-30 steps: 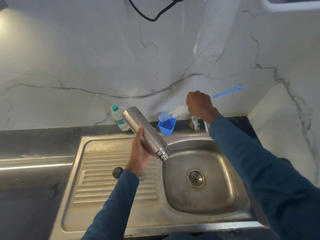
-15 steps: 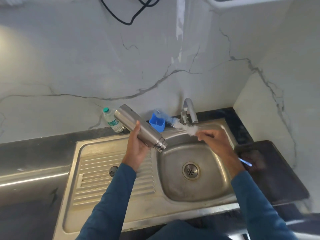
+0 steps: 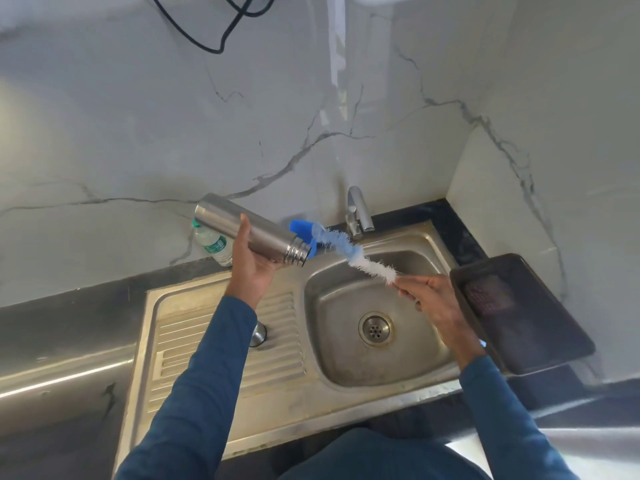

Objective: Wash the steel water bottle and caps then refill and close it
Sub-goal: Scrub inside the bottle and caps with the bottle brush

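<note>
A kitchen: steel sink (image 3: 221, 407), tap (image 3: 358, 213), dark counter (image 3: 69, 313), marble-look wall (image 3: 138, 133).

- The steel bottle (image 3: 252, 234) lay tilted in the left hand (image 3: 254, 268), uncapped, its threaded mouth pointing down-right over the sink's rim
- A steel cap (image 3: 258, 335) sat on the drainboard, partly hidden by the left sleeve
- The bottle brush (image 3: 353, 252), blue and white bristles, was pinched in the right hand (image 3: 434, 303), its tip near the bottle's mouth

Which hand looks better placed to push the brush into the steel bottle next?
The right hand, probably: it grips the bottle brush, whose bristle tip lies near the steel bottle's open mouth. The left hand is occupied holding the bottle.
</note>
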The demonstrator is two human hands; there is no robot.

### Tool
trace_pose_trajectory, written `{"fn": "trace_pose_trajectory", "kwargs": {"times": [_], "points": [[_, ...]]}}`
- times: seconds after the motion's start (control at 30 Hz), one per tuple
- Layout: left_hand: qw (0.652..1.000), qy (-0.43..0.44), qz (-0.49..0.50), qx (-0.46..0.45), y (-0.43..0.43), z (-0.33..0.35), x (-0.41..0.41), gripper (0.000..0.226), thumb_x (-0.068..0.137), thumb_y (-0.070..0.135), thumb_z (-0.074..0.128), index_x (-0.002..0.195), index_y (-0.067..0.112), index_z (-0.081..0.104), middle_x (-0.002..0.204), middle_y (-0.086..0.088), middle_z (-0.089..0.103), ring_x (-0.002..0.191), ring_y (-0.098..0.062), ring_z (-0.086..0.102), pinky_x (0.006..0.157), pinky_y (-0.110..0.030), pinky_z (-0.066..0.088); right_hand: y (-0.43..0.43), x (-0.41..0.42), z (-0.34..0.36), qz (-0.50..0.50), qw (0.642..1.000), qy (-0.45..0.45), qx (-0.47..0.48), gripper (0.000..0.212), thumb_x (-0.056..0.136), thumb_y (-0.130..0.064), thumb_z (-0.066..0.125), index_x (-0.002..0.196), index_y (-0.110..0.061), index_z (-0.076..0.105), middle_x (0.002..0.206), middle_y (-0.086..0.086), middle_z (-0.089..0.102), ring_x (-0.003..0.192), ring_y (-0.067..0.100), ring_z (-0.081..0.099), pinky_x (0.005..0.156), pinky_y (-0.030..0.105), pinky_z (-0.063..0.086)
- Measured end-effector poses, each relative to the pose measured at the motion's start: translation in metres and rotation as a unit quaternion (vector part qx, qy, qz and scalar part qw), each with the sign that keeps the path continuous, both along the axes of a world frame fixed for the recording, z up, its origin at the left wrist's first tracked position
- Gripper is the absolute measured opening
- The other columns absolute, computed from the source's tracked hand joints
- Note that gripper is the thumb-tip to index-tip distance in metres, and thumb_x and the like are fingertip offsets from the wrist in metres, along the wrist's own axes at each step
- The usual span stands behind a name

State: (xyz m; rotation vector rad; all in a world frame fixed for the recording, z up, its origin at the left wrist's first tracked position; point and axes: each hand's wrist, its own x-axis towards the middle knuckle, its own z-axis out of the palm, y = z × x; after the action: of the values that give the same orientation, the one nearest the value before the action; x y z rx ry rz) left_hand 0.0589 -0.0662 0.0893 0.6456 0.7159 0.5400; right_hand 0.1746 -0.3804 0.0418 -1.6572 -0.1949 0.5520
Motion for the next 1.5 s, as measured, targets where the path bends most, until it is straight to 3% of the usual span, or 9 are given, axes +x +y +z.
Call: {"fn": "trace_pose_trajectory", "kwargs": {"times": [0.13,0.37,0.53,0.63,0.9,1.03,1.2,1.37,1.5], "points": [[1.000,-0.002,0.006,0.006,-0.003,0.006,0.000,0.064,0.099,0.053,0.066,0.148,0.016,0.050,0.136,-0.013,0.067,0.119,-0.032,0.070,0.070,-0.050,0.063,-0.001,0.002,-0.004,0.011,0.999,-0.030,-0.032,0.014,0.088,-0.017,0.083,0.084,-0.004,0.083,0.069,-0.008,0.076,0.061,0.003,0.059,0.058,0.018,0.041],[0.999,-0.029,0.034,-0.008,0.006,0.004,-0.001,0.074,0.092,0.052,0.077,0.150,0.015,0.048,0.145,-0.017,0.064,0.123,-0.035,0.069,0.106,-0.064,0.052,-0.004,0.003,-0.010,0.021,0.998,-0.047,-0.032,0.019,0.091,-0.007,0.079,0.081,0.010,0.078,0.059,-0.015,0.070,0.052,-0.007,0.058,0.053,0.007,0.041],[1.000,-0.019,0.002,0.002,-0.004,0.009,-0.002,0.065,0.096,0.053,0.071,0.145,0.015,0.051,0.137,-0.014,0.068,0.124,-0.035,0.069,0.093,-0.058,0.060,0.004,-0.005,-0.008,0.049,0.995,-0.060,-0.061,0.025,0.088,-0.017,0.083,0.063,-0.016,0.079,0.077,-0.007,0.080,0.069,0.016,0.072,0.067,0.012,0.048],[0.999,0.000,-0.049,0.019,-0.018,0.011,0.000,0.056,0.099,0.055,0.066,0.138,0.015,0.056,0.123,-0.012,0.074,0.119,-0.033,0.071,0.101,-0.062,0.055,0.020,-0.012,0.002,0.059,0.992,-0.090,-0.057,0.014,0.089,-0.016,0.083,0.079,-0.026,0.083,0.082,-0.015,0.080,0.082,-0.001,0.076,0.073,0.011,0.054],[0.992,0.003,-0.109,0.067,-0.043,0.027,0.007,0.040,0.108,0.050,0.050,0.111,0.012,0.063,0.093,-0.009,0.080,0.090,-0.025,0.079,0.109,-0.055,0.048,0.047,-0.024,0.011,0.094,0.989,-0.112,-0.034,0.013,0.095,-0.026,0.079,0.104,-0.020,0.084,0.082,-0.011,0.080,0.075,0.003,0.074,0.070,0.021,0.058],[0.994,0.000,-0.087,0.070,-0.033,0.034,0.009,0.036,0.108,0.048,0.052,0.117,0.013,0.055,0.089,-0.008,0.080,0.085,-0.026,0.080,0.084,-0.048,0.062,0.039,-0.020,-0.002,0.139,0.988,-0.056,-0.031,0.023,0.103,-0.034,0.068,0.113,-0.016,0.079,0.087,0.001,0.081,0.071,0.004,0.069,0.061,0.015,0.050],[0.997,-0.009,-0.045,0.062,-0.019,0.034,0.008,0.046,0.098,0.050,0.068,0.128,0.016,0.058,0.116,-0.008,0.072,0.105,-0.027,0.075,0.101,-0.054,0.057,0.014,-0.006,-0.013,0.202,0.975,-0.061,-0.072,0.048,0.097,-0.058,0.066,0.102,-0.012,0.081,0.087,0.004,0.081,0.082,0.018,0.078,0.079,0.030,0.061],[0.998,-0.029,-0.010,0.051,-0.012,0.036,0.005,0.053,0.098,0.050,0.068,0.137,0.016,0.055,0.121,-0.009,0.069,0.111,-0.029,0.072,0.087,-0.050,0.062,-0.005,-0.004,-0.017,0.198,0.977,-0.046,-0.061,0.030,0.102,-0.035,0.068,0.091,-0.014,0.085,0.058,0.003,0.054,0.053,0.010,0.049,0.057,0.018,0.044],[0.998,-0.030,-0.022,0.042,-0.019,0.035,0.007,0.052,0.101,0.051,0.065,0.136,0.014,0.054,0.119,-0.012,0.068,0.104,-0.032,0.076,0.084,-0.052,0.061,0.010,-0.016,-0.013,0.147,0.982,-0.113,-0.042,0.041,0.101,-0.050,0.065,0.075,-0.024,0.083,0.054,0.002,0.036,0.053,0.018,0.035,0.059,0.030,0.037]]}}
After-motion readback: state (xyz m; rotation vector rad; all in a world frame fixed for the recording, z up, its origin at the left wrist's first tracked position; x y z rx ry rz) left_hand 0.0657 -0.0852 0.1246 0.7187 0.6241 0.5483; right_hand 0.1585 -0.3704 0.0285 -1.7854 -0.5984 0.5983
